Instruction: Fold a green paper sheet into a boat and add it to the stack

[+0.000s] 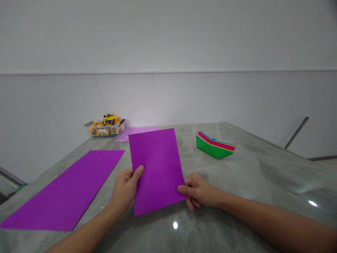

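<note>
Both hands hold one purple sheet of paper (pixel 156 168) just above the grey marbled table (pixel 252 175). My left hand (pixel 125 189) pinches its left edge, thumb on top. My right hand (pixel 197 191) pinches the lower right corner, thumb over the paper and fingers curled beneath. The sheet tilts up and away from me. A second, longer purple sheet (pixel 68 189) lies flat on the table to the left of my left hand.
A stack of nested folded paper boats (pixel 214 144), green outermost, sits at the right rear. A clear tray with yellow toy vehicles (pixel 105 127) stands by the white wall. A pale purple sheet (pixel 137 132) lies behind the held paper.
</note>
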Available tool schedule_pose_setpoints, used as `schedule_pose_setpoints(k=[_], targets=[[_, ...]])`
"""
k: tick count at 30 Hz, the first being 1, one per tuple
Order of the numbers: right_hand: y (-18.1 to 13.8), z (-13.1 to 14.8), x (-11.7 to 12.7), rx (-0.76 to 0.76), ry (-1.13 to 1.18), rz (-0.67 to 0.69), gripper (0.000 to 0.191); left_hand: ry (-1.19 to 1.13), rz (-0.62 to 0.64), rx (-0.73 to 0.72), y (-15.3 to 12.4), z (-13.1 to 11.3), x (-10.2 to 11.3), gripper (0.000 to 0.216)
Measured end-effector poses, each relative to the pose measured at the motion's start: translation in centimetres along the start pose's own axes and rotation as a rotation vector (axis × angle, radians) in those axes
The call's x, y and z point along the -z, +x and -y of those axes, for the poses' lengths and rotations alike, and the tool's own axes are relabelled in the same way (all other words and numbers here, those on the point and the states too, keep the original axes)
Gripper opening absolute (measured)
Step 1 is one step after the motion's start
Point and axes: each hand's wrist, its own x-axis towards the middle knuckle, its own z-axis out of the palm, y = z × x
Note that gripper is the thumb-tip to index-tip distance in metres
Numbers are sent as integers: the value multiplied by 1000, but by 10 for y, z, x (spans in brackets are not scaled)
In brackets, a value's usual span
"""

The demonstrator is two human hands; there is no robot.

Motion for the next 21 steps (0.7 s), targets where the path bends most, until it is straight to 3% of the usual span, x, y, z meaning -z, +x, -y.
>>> schedule_pose_setpoints(k=[4,10,17,21], targets=[[0,0,0,-33,-19,63,63,-63,-38,-17,3,1,3,44],[-4,-2,-2,38,-142,10,67,-134,-23,52,4,-3,0,41],[-9,-2,2,72,-168,154,77,-136,32,120,3,-10,-3,39],[-10,-3,3,183,-210,184,78,-144,81,142,5,-11,-2,41]])
